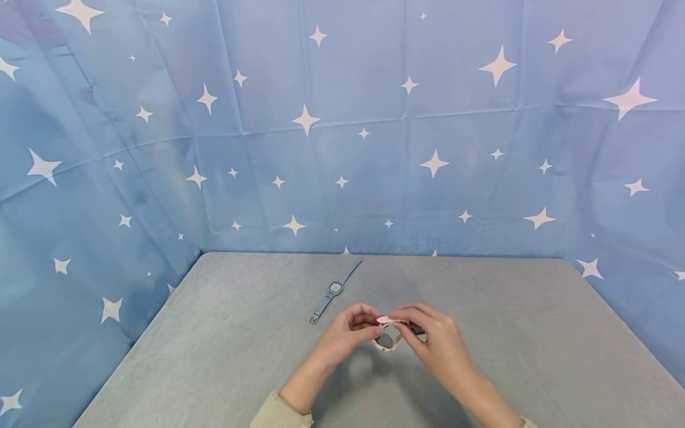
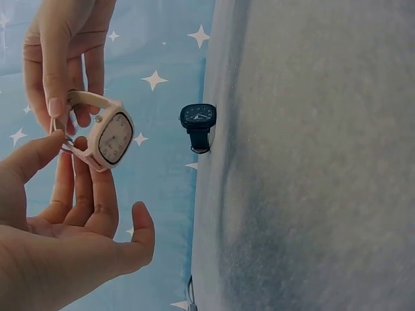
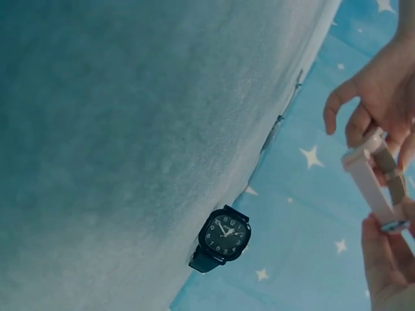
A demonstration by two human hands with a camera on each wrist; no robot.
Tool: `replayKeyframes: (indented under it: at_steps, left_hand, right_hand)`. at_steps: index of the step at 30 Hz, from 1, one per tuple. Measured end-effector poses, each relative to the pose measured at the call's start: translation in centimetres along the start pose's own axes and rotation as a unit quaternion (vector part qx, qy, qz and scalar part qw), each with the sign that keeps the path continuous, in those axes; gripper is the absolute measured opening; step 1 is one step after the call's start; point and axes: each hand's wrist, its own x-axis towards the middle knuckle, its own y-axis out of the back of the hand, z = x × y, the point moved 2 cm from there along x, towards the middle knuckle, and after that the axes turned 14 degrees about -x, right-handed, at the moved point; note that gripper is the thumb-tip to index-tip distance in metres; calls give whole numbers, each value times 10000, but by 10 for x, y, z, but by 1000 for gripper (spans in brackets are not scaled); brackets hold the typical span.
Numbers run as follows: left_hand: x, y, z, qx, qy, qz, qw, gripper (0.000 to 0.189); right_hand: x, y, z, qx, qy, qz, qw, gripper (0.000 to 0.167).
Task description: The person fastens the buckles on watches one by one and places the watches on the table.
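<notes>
A pink wristwatch [image 2: 115, 137], bent into a loop, is held up over the table between both hands. In the head view my left hand [image 1: 348, 333] pinches its strap from the left, and my right hand [image 1: 436, 336] pinches it from the right. The left wrist view shows thumbs and fingers of both hands meeting at the strap ends, opposite the white dial. Fingers hide part of the strap there. A black watch [image 3: 225, 234] stands on the table beyond the hands, partly hidden behind the right hand in the head view.
A blue-grey watch [image 1: 335, 288] lies stretched out, face up, farther back and left on the grey table [image 1: 241, 333]. Blue cloth [image 1: 364, 196] with white stars hangs behind the table and along its sides.
</notes>
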Motion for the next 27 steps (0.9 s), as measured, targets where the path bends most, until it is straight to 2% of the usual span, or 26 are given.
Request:
replayKeyframes:
  at_steps: [7,14,21,27]
  left_hand:
    - [0,-2,1,199,-97,104,9997,27]
    - [1,-5,2,605,-438,-100,9972,28]
    - [0,-5,1,860,-573,-272,9943,24]
    - [2,-5,0,1004,-627,-239,9927,22]
  right_hand:
    - [0,-1,1,-63,312,21,9995,32]
    - [-2,-2,1,-17,761,188,9969,41]
    - [-2,-4,2,-217,640,23,9977,34]
    - [-2,-4,1,-173,594,-65,9981,33]
